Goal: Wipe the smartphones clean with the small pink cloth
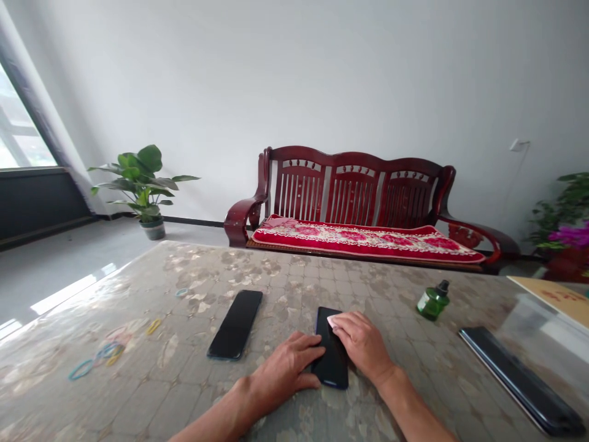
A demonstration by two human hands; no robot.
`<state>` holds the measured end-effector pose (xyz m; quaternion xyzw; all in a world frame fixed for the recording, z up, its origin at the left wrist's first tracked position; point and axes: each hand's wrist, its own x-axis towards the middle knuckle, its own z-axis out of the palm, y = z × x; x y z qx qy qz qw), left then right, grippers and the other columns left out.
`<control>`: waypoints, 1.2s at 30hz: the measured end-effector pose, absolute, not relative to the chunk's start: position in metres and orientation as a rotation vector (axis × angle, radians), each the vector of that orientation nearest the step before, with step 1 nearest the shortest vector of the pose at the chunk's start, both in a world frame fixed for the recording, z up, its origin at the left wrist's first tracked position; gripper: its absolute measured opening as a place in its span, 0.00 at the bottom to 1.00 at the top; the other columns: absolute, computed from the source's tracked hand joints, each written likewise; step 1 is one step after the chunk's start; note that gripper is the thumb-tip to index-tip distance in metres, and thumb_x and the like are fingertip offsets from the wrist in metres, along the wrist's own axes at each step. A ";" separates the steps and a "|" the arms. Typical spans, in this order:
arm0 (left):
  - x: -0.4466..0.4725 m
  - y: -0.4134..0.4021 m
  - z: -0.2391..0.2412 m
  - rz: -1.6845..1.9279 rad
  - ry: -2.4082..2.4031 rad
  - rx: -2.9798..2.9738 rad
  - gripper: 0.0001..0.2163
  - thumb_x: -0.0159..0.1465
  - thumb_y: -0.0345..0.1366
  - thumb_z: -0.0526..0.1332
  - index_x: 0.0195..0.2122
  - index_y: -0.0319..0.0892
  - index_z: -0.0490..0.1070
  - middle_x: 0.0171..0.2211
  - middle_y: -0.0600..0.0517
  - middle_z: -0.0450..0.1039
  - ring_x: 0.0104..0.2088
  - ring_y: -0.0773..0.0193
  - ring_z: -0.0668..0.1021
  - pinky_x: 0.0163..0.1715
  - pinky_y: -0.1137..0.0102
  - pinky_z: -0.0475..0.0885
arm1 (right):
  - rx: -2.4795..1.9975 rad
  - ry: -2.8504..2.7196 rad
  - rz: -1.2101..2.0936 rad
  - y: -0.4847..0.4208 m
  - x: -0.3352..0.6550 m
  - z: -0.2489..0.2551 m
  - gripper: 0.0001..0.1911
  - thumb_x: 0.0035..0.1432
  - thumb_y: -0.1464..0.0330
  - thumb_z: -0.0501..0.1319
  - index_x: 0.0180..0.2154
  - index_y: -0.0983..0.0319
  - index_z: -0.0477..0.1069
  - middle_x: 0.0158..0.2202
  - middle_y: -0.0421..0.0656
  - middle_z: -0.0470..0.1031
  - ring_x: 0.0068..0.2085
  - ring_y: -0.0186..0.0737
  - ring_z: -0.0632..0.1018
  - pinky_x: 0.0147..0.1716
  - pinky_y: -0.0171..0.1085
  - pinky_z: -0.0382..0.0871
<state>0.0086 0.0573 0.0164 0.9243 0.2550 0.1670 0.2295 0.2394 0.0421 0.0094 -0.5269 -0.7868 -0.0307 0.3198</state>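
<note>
A black phone point(330, 362) lies screen up on the patterned table point(193, 393) in front of me. My left hand point(283, 371) rests against its left edge, fingers curled on the side of it, holding it steady. My right hand point(361, 344) lies on the upper right of the screen, its fingers pressing a small pale pink cloth or pad point(332, 320) flat onto the glass. A second black phone point(236, 323) lies apart to the left, untouched.
A small green bottle point(433, 301) stands right of the hands. A long dark flat case point(522, 377) and a tan board point(552, 294) lie at the right. Coloured rubber bands point(99, 356) are scattered at the left. A red wooden bench point(359, 205) and potted plant point(142, 187) stand beyond.
</note>
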 end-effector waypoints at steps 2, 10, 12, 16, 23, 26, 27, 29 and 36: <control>0.008 0.057 0.020 0.462 0.683 2.547 0.24 0.62 0.45 0.66 0.59 0.47 0.69 0.59 0.45 0.69 0.55 0.53 0.73 0.56 0.61 0.67 | -1.376 -2.104 -0.102 0.037 0.238 0.012 0.11 0.64 0.74 0.56 0.42 0.57 0.77 0.40 0.43 0.79 0.42 0.42 0.76 0.45 0.41 0.70; 0.008 0.056 0.025 0.460 0.642 2.571 0.19 0.64 0.47 0.63 0.55 0.47 0.72 0.57 0.47 0.71 0.53 0.53 0.74 0.54 0.63 0.68 | -1.440 -2.114 -0.146 0.046 0.235 0.014 0.11 0.64 0.73 0.56 0.40 0.57 0.77 0.39 0.42 0.78 0.42 0.41 0.76 0.45 0.40 0.70; 0.008 0.055 0.025 0.456 0.644 2.576 0.19 0.65 0.47 0.62 0.55 0.48 0.72 0.57 0.47 0.71 0.53 0.53 0.73 0.55 0.63 0.67 | -1.469 -2.100 -0.163 0.056 0.236 0.016 0.12 0.64 0.73 0.56 0.39 0.57 0.78 0.39 0.42 0.79 0.42 0.41 0.76 0.44 0.40 0.70; 0.008 0.054 0.024 0.451 0.668 2.561 0.19 0.65 0.46 0.62 0.56 0.49 0.71 0.58 0.47 0.70 0.54 0.53 0.72 0.55 0.62 0.67 | -1.486 -2.117 -0.182 0.058 0.236 0.019 0.12 0.63 0.74 0.56 0.37 0.57 0.77 0.36 0.42 0.78 0.40 0.41 0.76 0.43 0.38 0.69; 0.009 0.051 0.025 0.451 0.695 2.565 0.19 0.63 0.42 0.66 0.54 0.48 0.71 0.56 0.49 0.71 0.53 0.54 0.73 0.55 0.63 0.68 | -1.427 -2.260 -0.170 0.028 0.234 0.014 0.11 0.63 0.76 0.55 0.38 0.57 0.74 0.37 0.42 0.75 0.40 0.42 0.75 0.42 0.39 0.69; 0.009 0.051 0.026 0.443 0.710 2.555 0.18 0.64 0.40 0.65 0.56 0.49 0.70 0.57 0.49 0.70 0.54 0.54 0.73 0.55 0.63 0.68 | -1.430 -2.240 -0.195 0.043 0.233 0.015 0.11 0.63 0.75 0.55 0.37 0.57 0.74 0.36 0.42 0.75 0.40 0.41 0.75 0.42 0.38 0.68; 0.009 0.051 0.026 0.438 0.718 2.552 0.19 0.65 0.40 0.64 0.56 0.49 0.69 0.57 0.49 0.70 0.54 0.54 0.72 0.55 0.63 0.68 | -1.443 -2.223 -0.209 0.050 0.231 0.016 0.11 0.63 0.75 0.55 0.37 0.57 0.74 0.35 0.42 0.75 0.40 0.41 0.75 0.42 0.38 0.68; 0.008 0.051 0.026 0.427 0.728 2.550 0.19 0.65 0.40 0.63 0.57 0.50 0.69 0.58 0.49 0.69 0.55 0.53 0.72 0.55 0.62 0.68 | -1.475 -2.186 -0.233 0.062 0.228 0.018 0.11 0.62 0.76 0.56 0.36 0.57 0.74 0.34 0.42 0.75 0.39 0.41 0.75 0.41 0.38 0.68; 0.010 0.047 0.030 0.442 0.736 2.581 0.15 0.64 0.40 0.65 0.52 0.48 0.71 0.53 0.50 0.73 0.51 0.54 0.74 0.53 0.64 0.69 | -1.438 -2.267 -0.170 0.046 0.218 0.021 0.11 0.62 0.77 0.55 0.33 0.57 0.72 0.34 0.41 0.74 0.39 0.40 0.74 0.40 0.37 0.67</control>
